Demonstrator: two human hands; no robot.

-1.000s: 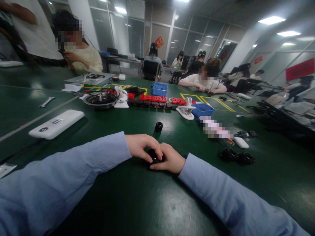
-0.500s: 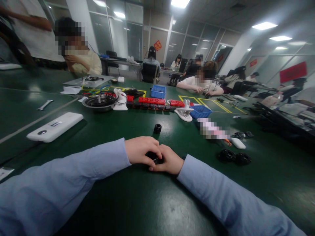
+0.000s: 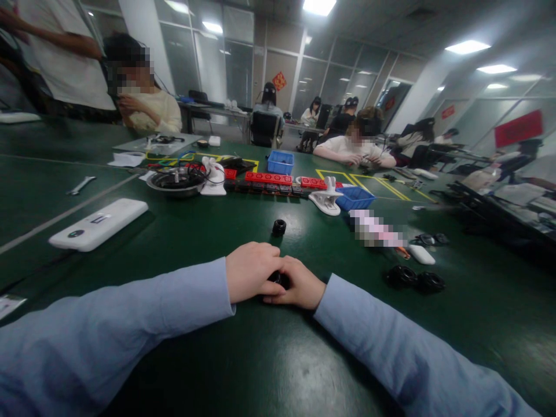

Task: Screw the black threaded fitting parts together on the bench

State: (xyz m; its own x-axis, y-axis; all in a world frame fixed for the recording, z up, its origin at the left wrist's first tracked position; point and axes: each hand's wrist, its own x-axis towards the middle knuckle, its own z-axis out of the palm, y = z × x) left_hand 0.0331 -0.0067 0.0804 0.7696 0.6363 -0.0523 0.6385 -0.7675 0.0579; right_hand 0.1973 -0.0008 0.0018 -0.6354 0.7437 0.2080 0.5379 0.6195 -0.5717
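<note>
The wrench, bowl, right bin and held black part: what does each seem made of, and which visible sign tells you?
Wrench: probably metal, smooth; silvery grey sheen.
Bowl: probably metal, polished; shiny grey rim.
Right bin: likely plastic, satin; even blue, thin walls.
Held black part: perhaps plastic or coated metal; dark, slight shine, mostly covered.

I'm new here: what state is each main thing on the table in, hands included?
Left hand, curled over the black part
Right hand, curled around it
Black part, mostly hidden
Small ring, apart from both hands
Large rings, side by side
Wrench, lying flat
White box, lying flat
Metal dish, face up
Near bin, uncovered
Far bin, uncovered
</note>
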